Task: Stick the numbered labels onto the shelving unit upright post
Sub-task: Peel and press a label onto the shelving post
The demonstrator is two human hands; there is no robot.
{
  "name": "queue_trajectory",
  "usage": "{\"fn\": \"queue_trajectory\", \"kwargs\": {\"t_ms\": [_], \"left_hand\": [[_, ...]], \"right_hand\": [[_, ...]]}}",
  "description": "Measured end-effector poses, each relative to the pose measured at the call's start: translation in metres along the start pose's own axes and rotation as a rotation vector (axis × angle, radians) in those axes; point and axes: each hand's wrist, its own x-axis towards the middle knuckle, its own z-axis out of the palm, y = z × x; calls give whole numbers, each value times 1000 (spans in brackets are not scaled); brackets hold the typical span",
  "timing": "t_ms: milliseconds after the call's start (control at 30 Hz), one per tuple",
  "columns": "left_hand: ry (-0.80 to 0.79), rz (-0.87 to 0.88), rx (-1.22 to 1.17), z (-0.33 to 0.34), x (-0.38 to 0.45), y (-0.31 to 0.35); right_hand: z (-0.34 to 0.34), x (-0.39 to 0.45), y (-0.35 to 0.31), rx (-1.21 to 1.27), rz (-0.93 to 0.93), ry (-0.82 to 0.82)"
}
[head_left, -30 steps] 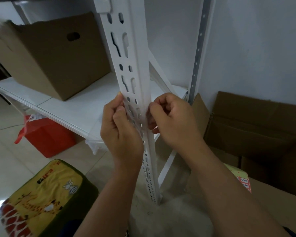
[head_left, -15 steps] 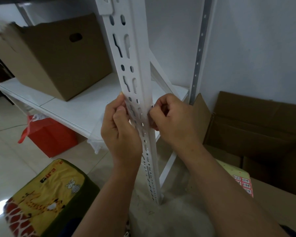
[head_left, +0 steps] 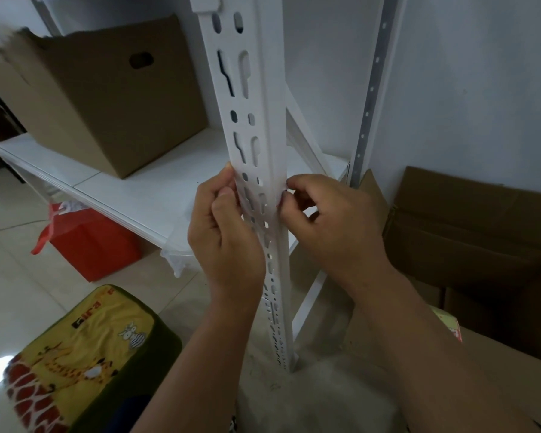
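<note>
The white slotted upright post (head_left: 264, 98) of the shelving unit runs down the middle of the head view. My left hand (head_left: 224, 232) rests against the post's left edge, thumb and forefinger pinched at the metal. My right hand (head_left: 328, 220) is at the post's right edge, fingertips pinched on a small label (head_left: 284, 191) of which only a sliver with a red mark shows. The sheet of numbered labels (head_left: 450, 326) lies low on the right, mostly hidden behind my right forearm.
A cardboard box (head_left: 107, 92) stands on the white shelf (head_left: 132, 185). A red bag (head_left: 88, 245) sits under the shelf on the tiled floor. A yellow giraffe-print cushion (head_left: 75, 364) is at lower left. Flattened cardboard boxes (head_left: 469, 232) lean against the wall at right.
Both hands stay at the same spot on the post. My right fingertips have shifted slightly at the post's right edge. The view has drifted a little.
</note>
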Motion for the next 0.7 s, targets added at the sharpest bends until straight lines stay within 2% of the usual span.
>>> {"fn": "queue_trajectory", "kwargs": {"t_ms": [133, 467, 567, 700], "left_hand": [[-7, -4, 7, -1, 1, 1], [7, -38, -6, 0, -2, 1], [8, -36, -6, -1, -1, 2], [2, -27, 6, -1, -1, 3]], "right_hand": [[-6, 5, 2, -204, -140, -36], [-10, 12, -5, -252, -241, -14], [-5, 11, -3, -201, -203, -8], [6, 4, 7, -101, 54, -34]]}}
